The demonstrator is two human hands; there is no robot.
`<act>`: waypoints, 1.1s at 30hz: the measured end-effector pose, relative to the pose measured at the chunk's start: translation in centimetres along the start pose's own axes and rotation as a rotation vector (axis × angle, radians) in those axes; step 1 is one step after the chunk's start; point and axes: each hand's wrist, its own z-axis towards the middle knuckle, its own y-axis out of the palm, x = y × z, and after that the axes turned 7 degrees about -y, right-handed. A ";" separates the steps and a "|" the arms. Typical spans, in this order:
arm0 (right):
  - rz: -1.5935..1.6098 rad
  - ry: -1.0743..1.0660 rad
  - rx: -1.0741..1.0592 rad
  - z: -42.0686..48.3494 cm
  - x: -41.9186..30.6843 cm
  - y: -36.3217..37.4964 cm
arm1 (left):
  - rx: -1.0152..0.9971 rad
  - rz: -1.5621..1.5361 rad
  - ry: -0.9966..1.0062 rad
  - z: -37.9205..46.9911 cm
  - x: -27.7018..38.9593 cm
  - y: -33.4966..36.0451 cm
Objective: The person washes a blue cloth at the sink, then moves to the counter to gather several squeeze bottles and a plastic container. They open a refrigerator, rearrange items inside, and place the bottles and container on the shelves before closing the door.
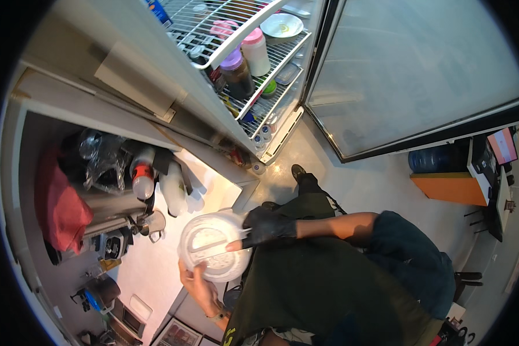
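A round, whitish plastic container with a ridged lid [214,242] is held before my body, over the edge of the white counter [147,268]. My left hand [199,285], bare and with a band on its wrist, grips its lower left rim, thumb on top. My right hand [266,229], in a black glove with the thumb tip bare, holds the opposite side and presses its thumb on the lid. What the container holds cannot be made out.
Ahead, a fridge with wire shelves [281,73] stands with its glass door [415,78] swung wide. Its shelves bear lidded jars [238,73] and a white bowl [282,25]. Bottles [143,173], a metal mug [155,222] and a red cloth [62,203] crowd the counter's left.
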 end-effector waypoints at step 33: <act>0.516 0.496 1.138 2.0 53.3 -28.6 | -0.174 1.499 0.556 22.2 -17.2 18.6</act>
